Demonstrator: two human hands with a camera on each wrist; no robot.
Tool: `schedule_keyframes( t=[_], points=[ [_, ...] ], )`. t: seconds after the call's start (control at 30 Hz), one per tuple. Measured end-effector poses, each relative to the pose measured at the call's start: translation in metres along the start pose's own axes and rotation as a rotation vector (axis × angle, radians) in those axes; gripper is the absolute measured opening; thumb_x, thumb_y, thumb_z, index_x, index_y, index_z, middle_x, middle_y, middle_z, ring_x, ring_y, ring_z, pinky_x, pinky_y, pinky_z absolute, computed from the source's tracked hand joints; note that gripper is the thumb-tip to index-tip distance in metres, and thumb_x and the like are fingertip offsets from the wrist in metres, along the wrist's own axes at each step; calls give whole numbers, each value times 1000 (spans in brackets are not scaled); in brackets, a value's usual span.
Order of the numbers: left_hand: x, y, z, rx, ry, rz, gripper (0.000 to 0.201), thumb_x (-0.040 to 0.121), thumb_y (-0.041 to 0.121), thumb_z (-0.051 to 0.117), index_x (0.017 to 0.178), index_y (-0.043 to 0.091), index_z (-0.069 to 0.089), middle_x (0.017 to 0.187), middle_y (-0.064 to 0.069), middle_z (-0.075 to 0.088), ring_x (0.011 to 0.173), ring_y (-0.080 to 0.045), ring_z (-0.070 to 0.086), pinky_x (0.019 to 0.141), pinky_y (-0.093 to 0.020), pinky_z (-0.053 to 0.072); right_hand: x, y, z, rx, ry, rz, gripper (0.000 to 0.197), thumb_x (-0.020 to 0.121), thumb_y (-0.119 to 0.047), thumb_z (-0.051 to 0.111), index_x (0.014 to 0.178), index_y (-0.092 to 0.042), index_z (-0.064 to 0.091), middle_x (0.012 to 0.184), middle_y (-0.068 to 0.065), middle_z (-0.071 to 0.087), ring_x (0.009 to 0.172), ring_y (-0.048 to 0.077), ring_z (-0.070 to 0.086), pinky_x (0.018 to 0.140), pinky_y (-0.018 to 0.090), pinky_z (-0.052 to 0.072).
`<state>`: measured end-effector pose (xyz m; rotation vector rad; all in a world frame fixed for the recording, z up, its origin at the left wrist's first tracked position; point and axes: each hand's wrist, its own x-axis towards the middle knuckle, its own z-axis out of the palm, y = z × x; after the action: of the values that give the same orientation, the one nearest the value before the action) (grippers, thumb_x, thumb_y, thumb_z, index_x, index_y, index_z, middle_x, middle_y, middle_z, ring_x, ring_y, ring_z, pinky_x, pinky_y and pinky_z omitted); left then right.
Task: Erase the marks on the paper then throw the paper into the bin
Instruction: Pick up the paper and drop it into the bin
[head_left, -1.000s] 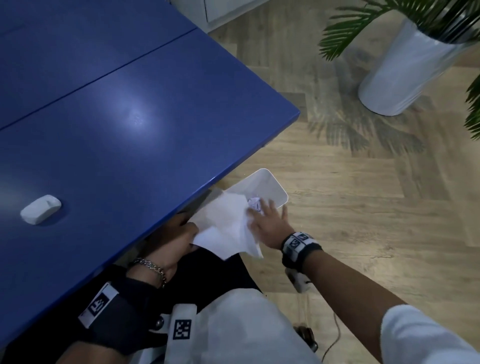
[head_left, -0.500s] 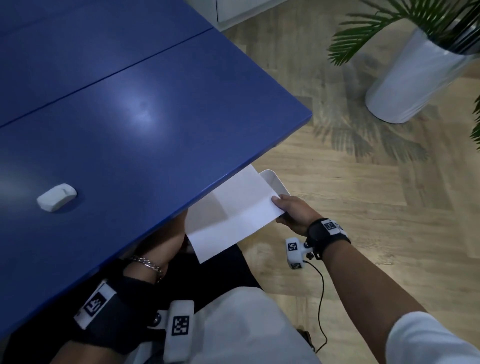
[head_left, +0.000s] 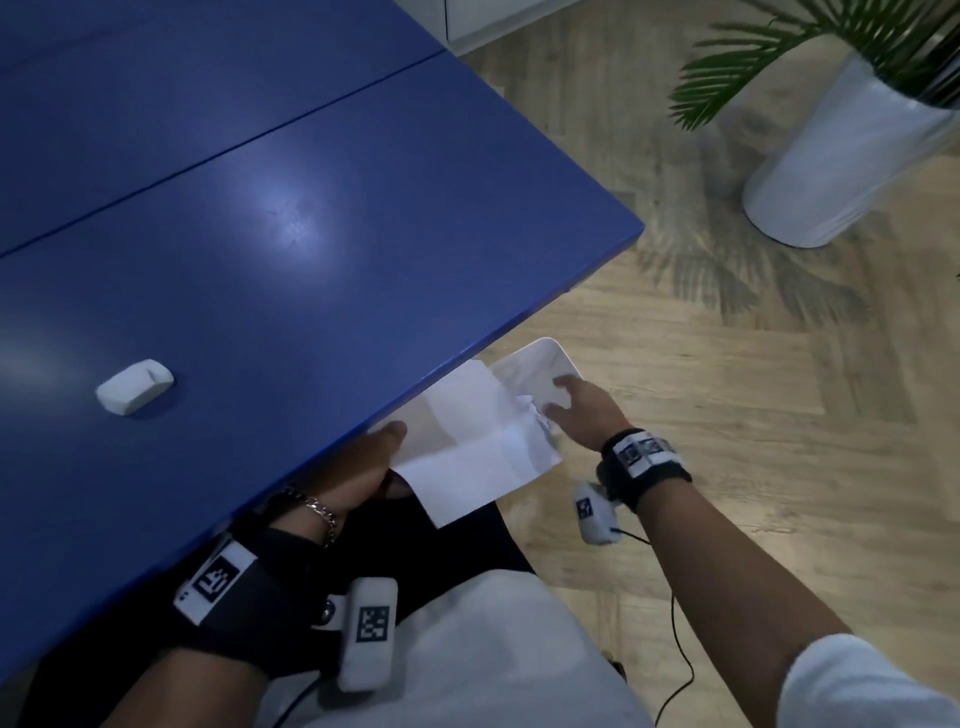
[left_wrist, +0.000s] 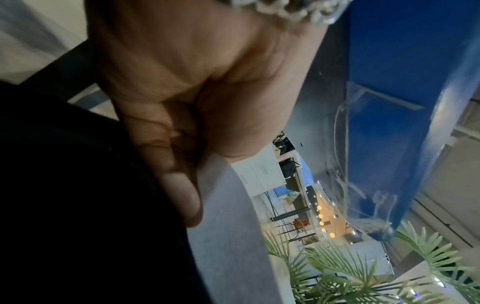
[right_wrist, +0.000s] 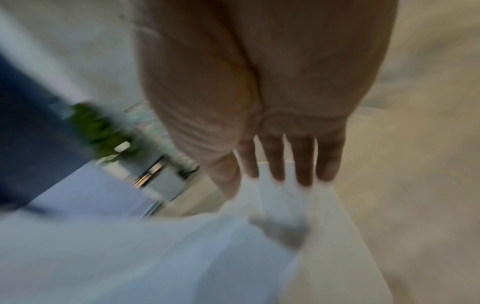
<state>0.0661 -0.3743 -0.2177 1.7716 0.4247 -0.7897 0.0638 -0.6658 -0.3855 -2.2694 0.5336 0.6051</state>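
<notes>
The right hand reaches over the white bin with its fingers straight and spread, their tips at the crumpled end of the white paper; it grips nothing. The left hand, half under the table edge, holds the paper's other end, thumb on top and fingers curled beneath. The sheet spans between the hands above the person's lap, its right end over the bin's mouth. Something small and crumpled shows inside the bin, too blurred to identify. Most of the bin is hidden by the paper and the blue table. A white eraser lies near the table's front edge, well apart from the hands. A potted palm stands on the wooden floor, cut off at the top right.
</notes>
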Motion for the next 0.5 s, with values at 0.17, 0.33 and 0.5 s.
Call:
schedule_keyframes(
  t=[0.17, 0.33, 0.5],
  points=[
    [6, 2, 12, 8, 78, -1, 20, 111, 29, 50, 94, 20, 57, 86, -10, 69, 68, -25, 69, 68, -39, 66, -70, -113, 13, 236, 59, -697, 52, 111, -36, 48, 161, -21, 39, 166, -4, 42, 152, 12, 40, 125, 28, 31],
    [12, -10, 7, 30, 195, 82, 17, 109, 23, 55, 95, 22, 64, 104, -9, 72, 85, -13, 71, 72, -30, 59, -73, -116, 57, 26, -179, -692, 51, 116, -41, 23, 166, -35, 27, 175, -15, 19, 162, 6, 9, 133, 34, -2],
    [19, -22, -4, -84, 204, 149, 15, 105, 25, 63, 92, 31, 63, 106, 7, 67, 99, -16, 65, 81, -28, 52, 0, -22, 68, -626, -188, -226, 64, 108, -62, 9, 167, -37, 17, 178, -1, 3, 164, 39, -1, 119, 79, -7]
  ],
)
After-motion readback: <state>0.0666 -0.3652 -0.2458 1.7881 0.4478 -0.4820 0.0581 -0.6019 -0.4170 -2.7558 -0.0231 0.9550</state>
